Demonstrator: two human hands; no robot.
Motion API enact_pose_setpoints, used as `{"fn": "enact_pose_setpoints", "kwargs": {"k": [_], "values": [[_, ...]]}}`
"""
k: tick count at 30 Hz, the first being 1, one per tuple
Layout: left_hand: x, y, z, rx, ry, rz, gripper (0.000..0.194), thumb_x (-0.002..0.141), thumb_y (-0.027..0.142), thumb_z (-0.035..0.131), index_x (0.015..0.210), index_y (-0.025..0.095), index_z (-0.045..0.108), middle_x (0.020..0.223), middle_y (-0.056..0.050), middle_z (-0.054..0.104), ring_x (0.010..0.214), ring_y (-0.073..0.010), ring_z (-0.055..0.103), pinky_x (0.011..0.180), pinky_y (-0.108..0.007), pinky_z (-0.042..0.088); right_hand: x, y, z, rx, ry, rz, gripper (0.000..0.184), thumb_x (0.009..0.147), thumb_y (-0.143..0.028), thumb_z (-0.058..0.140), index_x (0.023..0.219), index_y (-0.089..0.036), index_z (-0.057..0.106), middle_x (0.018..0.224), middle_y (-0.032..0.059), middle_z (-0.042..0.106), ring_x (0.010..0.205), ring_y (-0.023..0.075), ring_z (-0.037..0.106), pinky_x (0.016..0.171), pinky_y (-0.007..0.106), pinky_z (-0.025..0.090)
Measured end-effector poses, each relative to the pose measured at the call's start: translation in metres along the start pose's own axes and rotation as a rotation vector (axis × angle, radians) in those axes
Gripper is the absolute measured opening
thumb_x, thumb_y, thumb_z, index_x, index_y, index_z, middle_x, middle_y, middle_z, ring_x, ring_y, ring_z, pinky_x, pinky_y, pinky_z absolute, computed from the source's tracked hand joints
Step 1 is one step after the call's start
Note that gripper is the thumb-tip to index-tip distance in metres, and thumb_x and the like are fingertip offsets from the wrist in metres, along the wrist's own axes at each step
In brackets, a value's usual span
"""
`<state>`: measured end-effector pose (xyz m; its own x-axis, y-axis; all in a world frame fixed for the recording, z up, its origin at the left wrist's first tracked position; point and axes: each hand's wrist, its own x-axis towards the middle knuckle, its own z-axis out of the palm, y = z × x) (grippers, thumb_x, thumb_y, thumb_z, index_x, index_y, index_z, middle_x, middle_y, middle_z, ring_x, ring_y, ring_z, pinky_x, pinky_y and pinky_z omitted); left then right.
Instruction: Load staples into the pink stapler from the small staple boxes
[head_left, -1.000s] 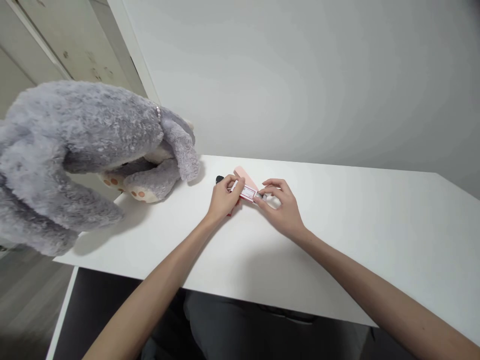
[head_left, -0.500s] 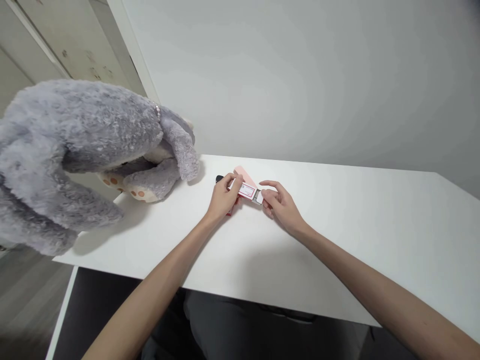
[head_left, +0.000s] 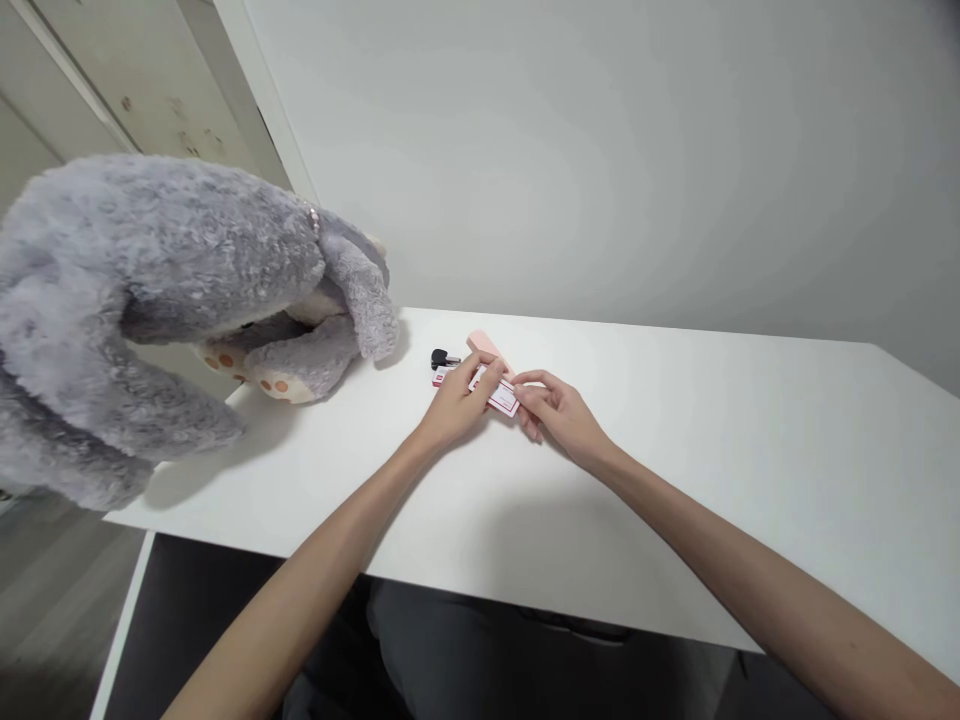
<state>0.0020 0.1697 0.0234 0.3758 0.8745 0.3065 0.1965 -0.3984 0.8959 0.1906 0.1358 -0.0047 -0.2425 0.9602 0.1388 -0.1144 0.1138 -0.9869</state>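
A small white box (head_left: pixel 505 399) with a red border and fine print is between my hands, just above the white table. My left hand (head_left: pixel 459 398) grips its left part, thumb on top. At its right end, the fingertips of my right hand (head_left: pixel 553 408) pinch the edge. No inner part of the box shows now. Behind my hands lies a pale pink bar-shaped object (head_left: pixel 484 343), partly covered by them. A second red-and-white box (head_left: pixel 440 377) shows beside my left hand. Just behind it is a small black object (head_left: pixel 439 357) with a metal part.
A large grey plush toy (head_left: pixel 187 250) sits at the left end of the white table (head_left: pixel 637 520). A pale wall (head_left: pixel 585 180) rises along the table's back edge. My legs are below the front edge.
The grey and white inner part that stuck out of the box's right end is inside now. Both hands have drawn closer together. The second box and black object are more exposed.
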Motion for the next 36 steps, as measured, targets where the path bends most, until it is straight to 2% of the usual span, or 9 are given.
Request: {"fn": "enact_pose_setpoints", "kwargs": {"k": [2,5,8,11,17,25,28,32,36], "values": [[0.0,-0.002,0.0,0.061,0.052,-0.001,0.04,0.105,0.06,0.051,0.103,0.021,0.062,0.086,-0.002,0.072,0.071,-0.0157,0.062,0.067,-0.027,0.045,-0.002,0.001,0.001,-0.059,-0.053,0.04,0.039,0.095,-0.06,0.071,0.101,-0.022,0.063,0.062,-0.0058,0.062,0.047,0.0096,0.048,0.048,0.025,0.038],[0.002,-0.007,-0.002,0.129,0.198,-0.027,0.041,0.109,0.058,0.041,0.105,0.022,0.061,0.079,0.0,0.067,0.07,-0.0163,0.06,0.068,-0.029,0.044,-0.004,0.0,0.003,-0.14,-0.099,0.055,0.036,0.097,-0.056,0.069,0.095,-0.022,0.06,0.063,-0.0052,0.062,0.048,0.0087,0.047,0.049,0.024,0.036],[0.006,-0.01,-0.007,0.133,0.386,-0.019,0.043,0.112,0.053,0.032,0.1,0.022,0.06,0.075,0.0,0.06,0.071,-0.0168,0.058,0.071,-0.03,0.044,-0.006,-0.003,0.007,-0.188,-0.071,0.075,0.032,0.098,-0.054,0.067,0.104,-0.024,0.057,0.064,-0.0066,0.063,0.046,0.0089,0.045,0.047,0.024,0.033],[0.008,-0.01,-0.011,0.165,0.501,-0.016,0.039,0.113,0.048,0.033,0.095,0.023,0.057,0.079,0.0,0.059,0.074,-0.0167,0.058,0.074,-0.031,0.043,-0.009,-0.006,0.011,-0.259,-0.046,0.107,0.034,0.099,-0.052,0.064,0.118,-0.026,0.053,0.063,-0.0086,0.062,0.043,0.0098,0.044,0.044,0.023,0.032],[0.008,-0.01,-0.012,0.232,0.528,-0.013,0.031,0.112,0.04,0.039,0.094,0.023,0.057,0.081,0.0,0.06,0.075,-0.0168,0.057,0.074,-0.03,0.043,-0.013,-0.005,0.013,-0.365,-0.102,0.051,0.044,0.098,-0.055,0.065,0.13,-0.027,0.051,0.077,-0.0033,0.072,0.051,0.0126,0.052,0.051,0.026,0.041],[0.015,-0.03,-0.022,0.246,0.619,0.011,0.029,0.111,0.036,0.042,0.092,0.023,0.059,0.094,-0.004,0.068,0.091,-0.0195,0.064,0.086,-0.033,0.048,-0.013,-0.001,0.012,-0.557,-0.104,-0.066,0.022,0.096,-0.041,0.069,0.11,-0.025,0.065,0.096,-0.0002,0.077,0.053,0.0099,0.046,0.057,0.027,0.036],[0.016,-0.035,-0.025,0.278,0.621,0.027,0.03,0.111,0.035,0.042,0.09,0.024,0.059,0.094,-0.004,0.069,0.094,-0.0205,0.065,0.089,-0.034,0.048,-0.012,-0.001,0.012,-0.627,-0.12,-0.126,0.013,0.096,-0.032,0.066,0.102,-0.024,0.073,0.091,-0.0001,0.075,0.056,0.0106,0.045,0.059,0.027,0.036],[0.016,-0.038,-0.031,0.342,0.659,0.036,0.029,0.11,0.033,0.043,0.089,0.024,0.06,0.095,-0.005,0.07,0.097,-0.0214,0.065,0.095,-0.035,0.047,-0.011,0.0,0.013,-0.651,-0.128,-0.207,0.016,0.095,-0.027,0.062,0.097,-0.023,0.077,0.085,0.0002,0.071,0.058,0.0116,0.044,0.061,0.027,0.037],[0.018,-0.043,-0.04,0.336,0.736,-0.042,0.024,0.107,0.029,0.046,0.089,0.023,0.061,0.097,-0.005,0.069,0.101,-0.0213,0.063,0.098,-0.034,0.044,-0.011,0.001,0.013,-0.595,-0.116,-0.145,0.019,0.091,-0.023,0.059,0.097,-0.023,0.077,0.078,-0.0011,0.068,0.056,0.0121,0.043,0.058,0.027,0.034]]}}
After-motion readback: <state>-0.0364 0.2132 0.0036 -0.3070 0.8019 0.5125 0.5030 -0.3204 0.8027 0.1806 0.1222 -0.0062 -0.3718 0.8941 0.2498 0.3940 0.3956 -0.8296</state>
